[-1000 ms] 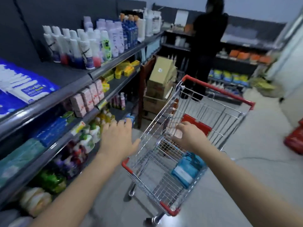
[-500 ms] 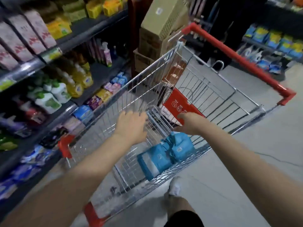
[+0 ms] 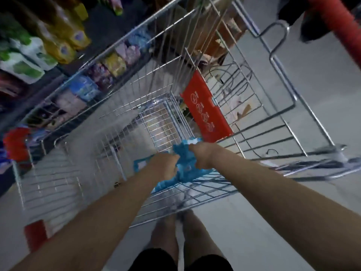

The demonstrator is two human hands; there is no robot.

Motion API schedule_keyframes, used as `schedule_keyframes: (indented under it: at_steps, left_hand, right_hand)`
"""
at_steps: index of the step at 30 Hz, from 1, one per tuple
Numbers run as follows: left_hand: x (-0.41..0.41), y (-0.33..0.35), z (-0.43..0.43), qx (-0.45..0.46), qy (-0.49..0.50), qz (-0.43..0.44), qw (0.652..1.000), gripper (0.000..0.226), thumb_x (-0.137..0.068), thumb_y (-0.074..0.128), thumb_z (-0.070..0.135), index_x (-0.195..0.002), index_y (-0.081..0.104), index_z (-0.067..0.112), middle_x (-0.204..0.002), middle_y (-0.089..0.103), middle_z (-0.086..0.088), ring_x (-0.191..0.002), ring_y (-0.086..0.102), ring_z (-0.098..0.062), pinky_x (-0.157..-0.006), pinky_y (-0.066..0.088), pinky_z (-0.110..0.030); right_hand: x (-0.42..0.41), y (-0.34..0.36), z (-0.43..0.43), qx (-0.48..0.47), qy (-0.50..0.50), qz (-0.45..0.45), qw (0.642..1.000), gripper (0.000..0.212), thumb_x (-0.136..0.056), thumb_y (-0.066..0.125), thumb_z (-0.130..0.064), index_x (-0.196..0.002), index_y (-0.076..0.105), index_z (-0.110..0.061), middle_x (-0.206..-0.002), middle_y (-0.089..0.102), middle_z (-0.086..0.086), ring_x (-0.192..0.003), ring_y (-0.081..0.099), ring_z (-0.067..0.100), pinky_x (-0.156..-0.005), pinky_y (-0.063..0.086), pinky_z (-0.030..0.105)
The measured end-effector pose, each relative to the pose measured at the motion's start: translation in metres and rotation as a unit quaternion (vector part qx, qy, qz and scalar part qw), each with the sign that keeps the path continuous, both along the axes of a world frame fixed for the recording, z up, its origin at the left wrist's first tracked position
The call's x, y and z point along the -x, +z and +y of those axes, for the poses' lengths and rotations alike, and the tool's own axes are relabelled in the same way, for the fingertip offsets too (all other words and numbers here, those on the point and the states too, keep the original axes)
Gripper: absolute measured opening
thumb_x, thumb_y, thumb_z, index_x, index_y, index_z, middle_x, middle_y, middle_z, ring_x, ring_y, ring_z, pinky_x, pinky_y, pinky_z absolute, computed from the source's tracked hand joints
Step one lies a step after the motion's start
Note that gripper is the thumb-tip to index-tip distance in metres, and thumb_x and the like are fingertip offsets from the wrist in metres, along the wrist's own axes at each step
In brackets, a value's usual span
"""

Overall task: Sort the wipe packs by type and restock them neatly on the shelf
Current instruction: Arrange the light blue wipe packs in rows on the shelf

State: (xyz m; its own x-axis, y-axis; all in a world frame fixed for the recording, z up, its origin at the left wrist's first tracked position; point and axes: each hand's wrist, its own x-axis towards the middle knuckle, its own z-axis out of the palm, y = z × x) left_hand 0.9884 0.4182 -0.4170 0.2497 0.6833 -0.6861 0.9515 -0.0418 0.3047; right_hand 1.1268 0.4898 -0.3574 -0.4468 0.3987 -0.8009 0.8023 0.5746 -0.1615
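Frame centre: left hand (image 3: pixel 166 165) and right hand (image 3: pixel 201 155) both clutch blue wipe packs (image 3: pixel 186 170), judged soft and light; grasp across pack bodies.

Head view, steeply down, near cart (image 3: pixel 195 79)

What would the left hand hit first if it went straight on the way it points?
The blue packs: the left hand seems to grip them, fingers curled in. Straight on past them is the cart and its wire floor. Motion blur leaves depth unclear.
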Motion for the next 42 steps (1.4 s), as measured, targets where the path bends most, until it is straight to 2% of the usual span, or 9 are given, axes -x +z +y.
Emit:
schedule_keyframes:
  at_steps: [8, 11, 21, 24, 30, 34, 37, 39, 42]
  left_hand:
    - [-0.056, -0.053, 0.007, 0.076, 0.132, -0.050, 0.987, 0.054, -0.091, 0.061, 0.029, -0.134, 0.036, 0.006, -0.131, 0.050, -0.016, -0.119, 0.051, -0.033, -0.090, 0.040, -0.035]
    - [-0.060, -0.053, 0.006, 0.119, 0.068, -0.073, 0.988, 0.032, -0.092, 0.060, 0.022, -0.119, 0.053, 0.005, -0.120, 0.058, -0.016, -0.108, 0.056, -0.030, -0.078, 0.039, -0.031]
    - [0.028, -0.061, -0.045, 0.003, 0.107, 0.001, 0.994, 0.032, -0.095, 0.053, 0.017, -0.127, 0.051, 0.010, -0.130, 0.044, -0.011, -0.119, 0.044, -0.025, -0.098, 0.038, -0.035]
    - [0.045, -0.053, -0.050, 0.038, 0.311, -0.091, 0.945, 0.029, -0.099, 0.048, 0.019, -0.123, 0.051, 0.003, -0.111, 0.060, -0.016, -0.094, 0.056, -0.024, -0.076, 0.041, -0.029]
    - [0.057, -0.011, -0.061, 0.018, 0.584, -0.219, 0.781, 0.005, -0.090, 0.065, 0.012, -0.095, 0.063, 0.012, -0.101, 0.069, -0.015, -0.091, 0.067, -0.029, -0.085, 0.054, -0.044]
    - [0.045, 0.045, -0.072, -0.043, 0.661, -0.303, 0.685, 0.015, -0.089, 0.063, 0.003, -0.099, 0.058, 0.012, -0.095, 0.066, -0.002, -0.080, 0.064, -0.011, -0.072, 0.055, -0.026]
    - [0.056, 0.102, -0.094, -0.221, 0.600, -0.228, 0.735, 0.025, -0.088, 0.064, 0.006, -0.110, 0.055, 0.013, -0.101, 0.062, 0.003, -0.068, 0.059, 0.001, -0.063, 0.048, -0.018]
    - [0.070, 0.147, -0.114, -0.319, 0.520, -0.141, 0.780, 0.028, -0.088, 0.061, 0.014, -0.114, 0.057, 0.021, -0.096, 0.061, 0.011, -0.058, 0.054, 0.004, -0.060, 0.041, -0.011]
    - [0.095, 0.218, -0.152, -0.401, 0.388, -0.012, 0.830, 0.042, -0.077, 0.054, 0.028, -0.117, 0.065, 0.023, -0.108, 0.067, 0.005, -0.084, 0.061, -0.008, -0.077, 0.047, -0.020]
  right_hand:
    - [-0.024, -0.065, 0.022, -0.019, 0.022, -0.064, 0.998, 0.045, -0.098, 0.043, -0.013, -0.142, 0.035, -0.007, -0.141, 0.047, 0.013, -0.128, 0.048, 0.028, -0.103, 0.043, 0.041]
    - [-0.018, -0.076, 0.026, -0.022, 0.013, -0.049, 0.998, 0.046, -0.095, 0.046, -0.010, -0.140, 0.035, -0.005, -0.139, 0.047, 0.015, -0.127, 0.049, 0.030, -0.100, 0.044, 0.039]
    - [0.006, -0.099, 0.022, -0.086, 0.129, -0.004, 0.988, 0.041, -0.097, 0.042, -0.009, -0.137, 0.035, -0.011, -0.126, 0.057, 0.010, -0.112, 0.058, 0.028, -0.080, 0.046, 0.037]
    - [0.011, -0.106, 0.014, -0.096, 0.156, -0.020, 0.983, 0.038, -0.097, 0.041, -0.007, -0.135, 0.041, -0.010, -0.124, 0.059, 0.009, -0.111, 0.059, 0.027, -0.080, 0.049, 0.037]
    - [0.013, -0.078, 0.006, -0.024, 0.176, -0.075, 0.981, 0.036, -0.099, 0.041, -0.011, -0.135, 0.046, -0.007, -0.131, 0.056, 0.008, -0.121, 0.054, 0.026, -0.088, 0.046, 0.034]
    - [0.025, -0.029, 0.010, 0.095, -0.022, 0.043, 0.994, 0.024, -0.086, 0.056, -0.007, -0.105, 0.065, 0.004, -0.097, 0.064, 0.014, -0.093, 0.061, 0.027, -0.065, 0.043, 0.026]
    - [0.055, 0.035, 0.002, 0.218, -0.312, 0.189, 0.905, 0.006, -0.080, 0.063, 0.000, -0.080, 0.065, 0.006, -0.072, 0.064, 0.016, -0.070, 0.063, 0.029, -0.057, 0.050, 0.030]
    - [0.083, 0.082, -0.012, 0.299, -0.381, 0.251, 0.838, 0.008, -0.086, 0.059, 0.000, -0.080, 0.063, -0.003, -0.065, 0.069, 0.012, -0.057, 0.067, 0.024, -0.052, 0.055, 0.031]
    - [0.133, 0.142, -0.043, 0.446, -0.393, 0.296, 0.747, 0.019, -0.094, 0.044, -0.008, -0.090, 0.063, -0.006, -0.072, 0.073, 0.009, -0.060, 0.070, 0.018, -0.058, 0.058, 0.032]
